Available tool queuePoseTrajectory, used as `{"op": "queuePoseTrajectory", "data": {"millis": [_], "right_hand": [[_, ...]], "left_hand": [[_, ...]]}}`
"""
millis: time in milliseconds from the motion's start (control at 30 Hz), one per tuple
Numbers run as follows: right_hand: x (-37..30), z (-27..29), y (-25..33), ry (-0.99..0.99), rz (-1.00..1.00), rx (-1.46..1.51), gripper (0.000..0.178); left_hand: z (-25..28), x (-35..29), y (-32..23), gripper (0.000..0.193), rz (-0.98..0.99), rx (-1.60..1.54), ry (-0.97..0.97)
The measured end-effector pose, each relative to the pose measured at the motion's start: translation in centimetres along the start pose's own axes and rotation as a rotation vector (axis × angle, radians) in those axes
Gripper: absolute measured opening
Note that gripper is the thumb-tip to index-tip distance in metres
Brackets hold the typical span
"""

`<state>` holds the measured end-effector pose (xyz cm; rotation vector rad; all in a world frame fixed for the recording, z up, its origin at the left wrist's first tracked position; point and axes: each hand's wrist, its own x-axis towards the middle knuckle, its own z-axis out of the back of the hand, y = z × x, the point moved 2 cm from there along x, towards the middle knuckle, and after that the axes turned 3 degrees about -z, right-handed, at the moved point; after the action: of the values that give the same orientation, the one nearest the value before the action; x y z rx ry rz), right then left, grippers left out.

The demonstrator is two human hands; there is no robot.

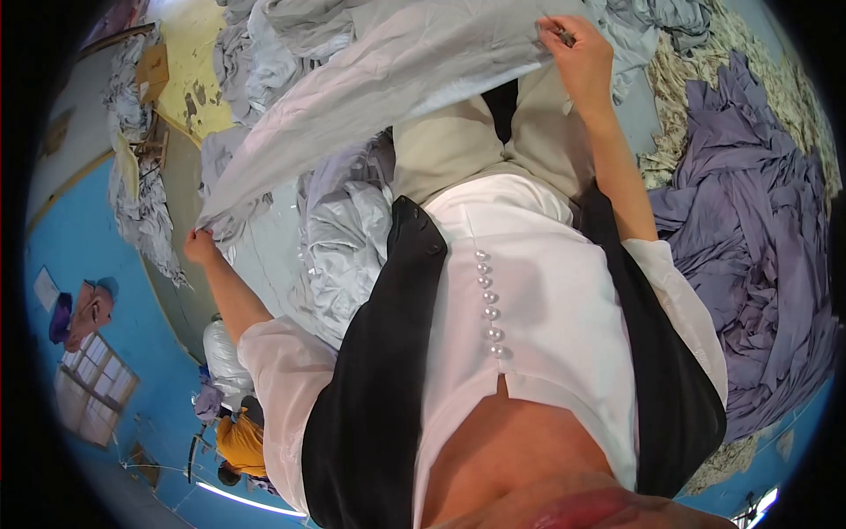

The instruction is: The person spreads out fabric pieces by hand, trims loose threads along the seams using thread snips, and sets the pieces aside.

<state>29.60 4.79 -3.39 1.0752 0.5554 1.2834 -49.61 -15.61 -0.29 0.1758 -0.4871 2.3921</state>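
One long pale-grey fabric piece (pixel 379 93) is held stretched out in front of the beige trousers (pixel 449 159) by two bare hands: one end is pinched by the left hand (pixel 201 246), the other is grasped between thumb and fingers of the right hand (pixel 582 51). One purple fabric heap (pixel 740 229) is seen at the right, one cardboard box (pixel 152 72) at upper left, and seven pearl-like buttons (pixel 491 313) are counted on one white blouse (pixel 555 326).

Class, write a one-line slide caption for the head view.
Left hand and right hand hold a grey cloth between them; purple fabric lies heaped at right.
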Motion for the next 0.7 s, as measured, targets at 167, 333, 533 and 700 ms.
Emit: {"op": "queuePoseTrajectory", "data": {"millis": [167, 333, 533, 700], "right_hand": [[1.2, 2.3, 0.9, 0.501, -0.158, 0.016, 0.02], [1.6, 2.3, -1.2, 0.46, 0.111, -0.033, 0.019], [4.1, 5.4, -2.1, 0.495, -0.177, 0.012, 0.017], [3.0, 5.2, 1.9, 0.558, -0.324, 0.197, 0.017]], "left_hand": [[1.6, 0.8, 2.3, 0.03, -0.06, 0.066, -0.05], [0.2, -0.2, -1.2, 0.031, -0.048, 0.327, 0.169], [-8.3, -16.1, -32.3, 0.025, -0.515, -0.483, 0.445], [-2.2, -34.9, -49.6, 0.01, -0.62, -0.945, 0.828]]}}
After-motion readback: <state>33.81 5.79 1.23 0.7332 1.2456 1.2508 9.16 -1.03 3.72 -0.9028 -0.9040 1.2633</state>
